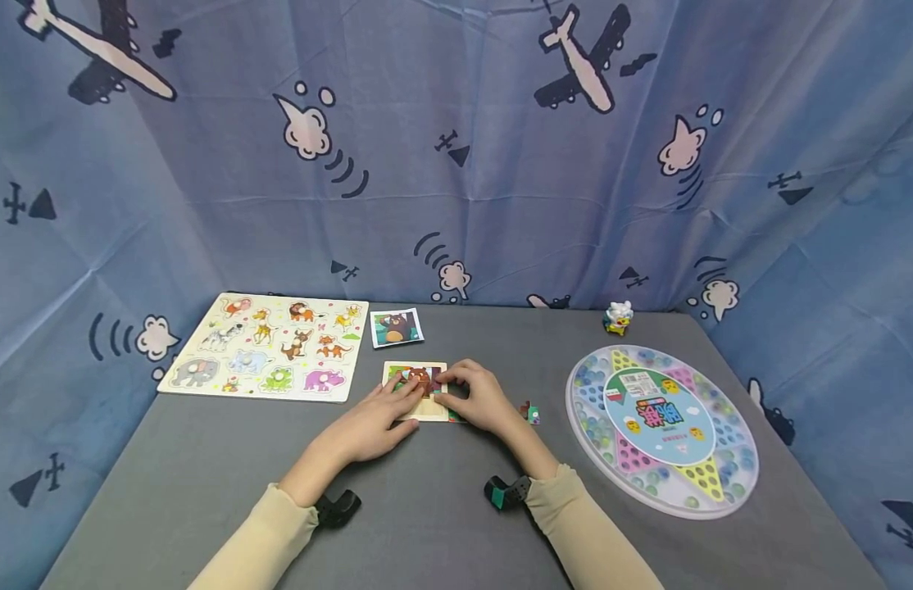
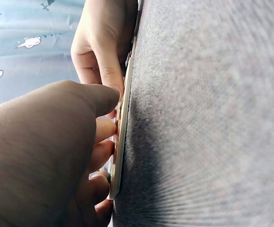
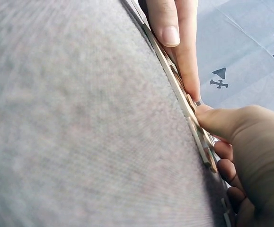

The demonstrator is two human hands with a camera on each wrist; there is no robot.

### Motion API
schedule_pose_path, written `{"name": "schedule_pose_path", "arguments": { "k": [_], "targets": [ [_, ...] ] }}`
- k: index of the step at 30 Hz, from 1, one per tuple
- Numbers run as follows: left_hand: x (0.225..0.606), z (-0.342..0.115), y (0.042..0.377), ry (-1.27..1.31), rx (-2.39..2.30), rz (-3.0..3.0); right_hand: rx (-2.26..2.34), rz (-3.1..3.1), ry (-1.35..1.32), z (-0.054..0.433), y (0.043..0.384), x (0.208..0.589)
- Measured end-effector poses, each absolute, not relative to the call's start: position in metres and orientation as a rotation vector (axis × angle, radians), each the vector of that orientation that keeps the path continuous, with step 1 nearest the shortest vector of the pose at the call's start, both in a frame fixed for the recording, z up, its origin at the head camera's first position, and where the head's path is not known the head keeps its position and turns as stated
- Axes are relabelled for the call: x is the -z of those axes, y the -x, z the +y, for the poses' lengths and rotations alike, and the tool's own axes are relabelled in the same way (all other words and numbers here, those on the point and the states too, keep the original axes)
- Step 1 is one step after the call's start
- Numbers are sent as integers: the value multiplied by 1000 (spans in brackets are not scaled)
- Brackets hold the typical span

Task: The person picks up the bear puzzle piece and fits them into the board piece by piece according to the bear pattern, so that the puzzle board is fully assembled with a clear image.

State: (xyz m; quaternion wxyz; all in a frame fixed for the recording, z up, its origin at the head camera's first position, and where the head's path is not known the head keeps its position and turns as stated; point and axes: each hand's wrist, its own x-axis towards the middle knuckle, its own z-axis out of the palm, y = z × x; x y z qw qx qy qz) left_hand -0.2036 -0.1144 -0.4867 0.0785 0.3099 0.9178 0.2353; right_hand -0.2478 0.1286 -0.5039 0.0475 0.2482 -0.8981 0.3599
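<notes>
A small wooden jigsaw tray (image 1: 427, 411) with a brown bear picture (image 1: 420, 377) lies on the grey table, its lower middle showing bare wood. My left hand (image 1: 375, 422) rests on its left side, fingers stretched across the picture. At the right side, my right hand (image 1: 480, 399) pinches a jigsaw piece between thumb and fingers, largely hidden by them. In the right wrist view, the right thumb (image 3: 222, 122) presses at the tray's edge, close to a left fingertip. Loose pieces lie right of the tray, one (image 1: 530, 412) beyond the right wrist.
A bear picture card (image 1: 396, 328) lies behind the tray. Back left is an animal peg puzzle board (image 1: 281, 328). To the right sits a round marble board game (image 1: 659, 414), with a small figurine (image 1: 618, 318) behind it. A patterned blue curtain (image 1: 397, 164) surrounds the table.
</notes>
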Motion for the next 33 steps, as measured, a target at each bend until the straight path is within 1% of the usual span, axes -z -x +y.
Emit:
{"name": "schedule_pose_path", "arguments": {
  "k": [6,20,33],
  "targets": [
    [487,-114,203,-933,-705,2753,-1152,-2719,-737,128,249,504],
    [487,-112,204,-916,-733,2763,-1108,-2744,-732,127,250,503],
    [486,-111,202,-843,-770,2770,-1089,-2759,-725,126,246,502]
  ]
}}
